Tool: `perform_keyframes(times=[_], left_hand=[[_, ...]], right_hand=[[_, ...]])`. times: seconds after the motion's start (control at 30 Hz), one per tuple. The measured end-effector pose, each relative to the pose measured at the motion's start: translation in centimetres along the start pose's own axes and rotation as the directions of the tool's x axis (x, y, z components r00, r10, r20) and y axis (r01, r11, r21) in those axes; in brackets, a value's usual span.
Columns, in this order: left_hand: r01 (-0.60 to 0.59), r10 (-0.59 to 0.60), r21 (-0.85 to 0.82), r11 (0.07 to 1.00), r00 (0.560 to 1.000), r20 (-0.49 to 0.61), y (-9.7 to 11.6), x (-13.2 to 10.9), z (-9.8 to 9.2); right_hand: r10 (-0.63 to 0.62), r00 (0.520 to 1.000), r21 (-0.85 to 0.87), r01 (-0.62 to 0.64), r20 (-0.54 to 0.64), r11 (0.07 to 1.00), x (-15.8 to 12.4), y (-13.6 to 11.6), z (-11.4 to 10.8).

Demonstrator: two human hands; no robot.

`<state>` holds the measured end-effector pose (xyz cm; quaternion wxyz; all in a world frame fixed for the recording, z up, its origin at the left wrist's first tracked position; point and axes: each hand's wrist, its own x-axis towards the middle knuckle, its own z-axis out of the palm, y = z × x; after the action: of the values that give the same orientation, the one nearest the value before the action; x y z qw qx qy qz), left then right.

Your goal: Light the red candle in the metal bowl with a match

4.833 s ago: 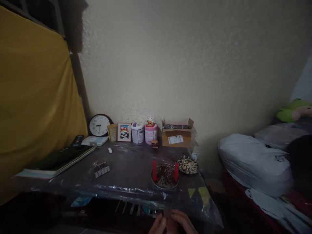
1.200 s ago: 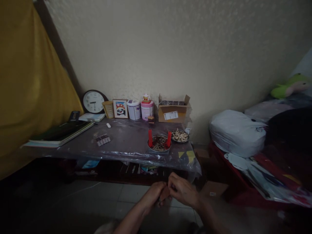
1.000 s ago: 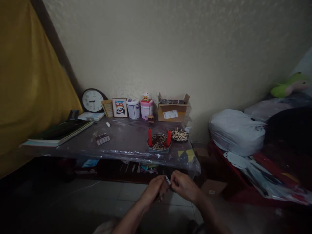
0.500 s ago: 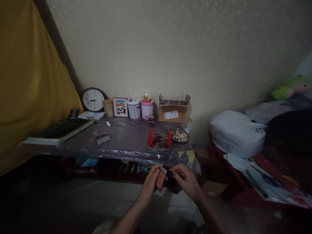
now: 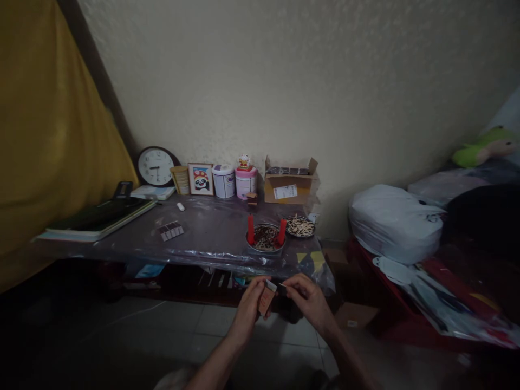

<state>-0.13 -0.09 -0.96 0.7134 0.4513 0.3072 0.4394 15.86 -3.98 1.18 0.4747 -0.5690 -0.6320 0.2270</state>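
1. Both hands meet low, below the surface (image 5: 211, 238) edge: my left hand (image 5: 248, 309) grips a matchbox (image 5: 266, 298) upright, striking side outward.
2. Right hand (image 5: 305, 301) pinches its drawer end, beside the left.
3. Beyond them stand red candles (image 5: 251, 229) in a dish (image 5: 265, 248).

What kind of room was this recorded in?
Probably a dim bedroom or living room in a home: a low plastic-covered table against the wall holds a clock and a framed panda picture, with bundled bedding and a plush toy beside it.
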Motion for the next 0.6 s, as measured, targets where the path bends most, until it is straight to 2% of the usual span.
perform_keyframes(times=[0.17,0.4,0.5,0.6], left_hand=[[0.037,-0.036,0.042,0.998,0.998,-0.045,-0.2,0.1,-0.1],[0.014,-0.003,0.134,0.991,0.997,-0.083,-0.9,0.5,-0.1],[0.014,-0.007,0.133,0.991,0.998,-0.057,-1.1,0.6,0.1],[0.008,-0.006,0.138,0.990,1.000,-0.016,-1.2,0.6,0.2]], right_hand=[[-0.112,0.993,-0.124,0.114,0.020,0.986,-0.3,-0.7,0.3],[-0.206,0.965,-0.257,0.243,0.161,0.936,-0.8,-0.8,0.9],[-0.218,0.956,-0.247,0.263,0.197,0.932,-0.9,-0.7,1.1],[-0.214,0.955,-0.153,0.247,0.203,0.957,-0.9,-0.8,1.4]])
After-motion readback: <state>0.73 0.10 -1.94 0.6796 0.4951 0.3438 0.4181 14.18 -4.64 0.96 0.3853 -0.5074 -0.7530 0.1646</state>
